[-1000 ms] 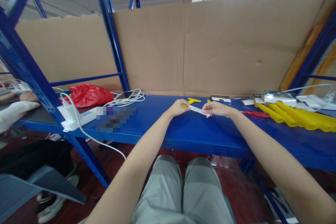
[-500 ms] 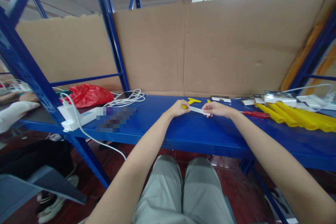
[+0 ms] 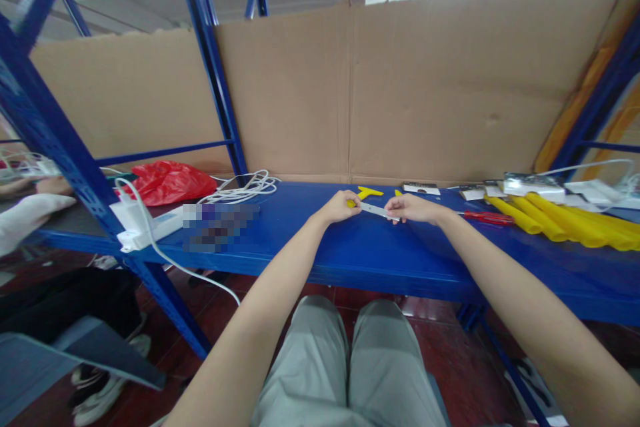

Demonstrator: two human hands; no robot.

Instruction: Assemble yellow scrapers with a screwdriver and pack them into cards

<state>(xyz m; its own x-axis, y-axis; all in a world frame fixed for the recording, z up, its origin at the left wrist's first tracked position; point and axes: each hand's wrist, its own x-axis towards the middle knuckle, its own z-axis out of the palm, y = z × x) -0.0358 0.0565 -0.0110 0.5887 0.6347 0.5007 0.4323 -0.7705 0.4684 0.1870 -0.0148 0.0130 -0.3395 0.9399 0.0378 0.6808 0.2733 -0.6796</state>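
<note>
Over the blue desk (image 3: pixel 370 250), the left hand (image 3: pixel 340 207) and right hand (image 3: pixel 414 208) pinch opposite ends of a pale strip (image 3: pixel 373 210); handling looks unfinished, the strip not yet released. Beyond lie a yellow piece (image 3: pixel 370 192) and a small box (image 3: pixel 420 187).

Red bag (image 3: pixel 173 183) near white cable (image 3: pixel 249 188)

Workshop, apparently: blue metal rack bench (image 3: pixel 370 255), cardboard partition (image 3: pixel 430 87), red hand tool (image 3: pixel 489 218), power strip (image 3: pixel 169 221).
</note>
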